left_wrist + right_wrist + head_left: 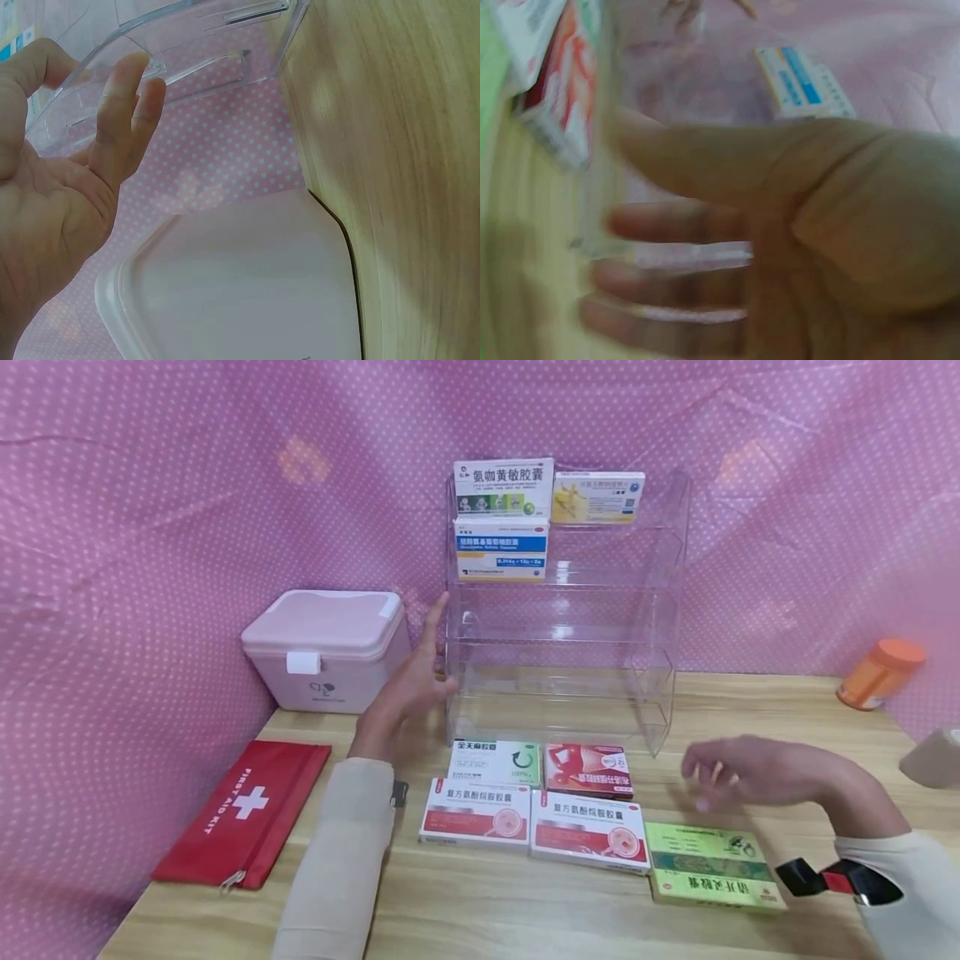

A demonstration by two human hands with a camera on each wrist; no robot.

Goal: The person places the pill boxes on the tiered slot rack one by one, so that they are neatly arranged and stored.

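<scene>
A clear acrylic tiered rack (570,610) stands at the back of the wooden table (525,910). Three medicine boxes (502,518) sit on its upper shelves. My left hand (416,681) is open, fingers straight, pressed flat against the rack's left side (150,52). My right hand (723,772) hovers, blurred, with relaxed fingers, empty, above the table right of a red box (588,770) and above a green box (708,864). Two white-and-red boxes (588,831) and a white-green box (495,762) lie in front of the rack.
A pink first-aid case (326,647) stands left of the rack, close behind my left hand. A red first-aid pouch (243,810) lies at the left table edge. An orange-capped bottle (881,672) stands at the far right. Pink dotted cloth covers the walls.
</scene>
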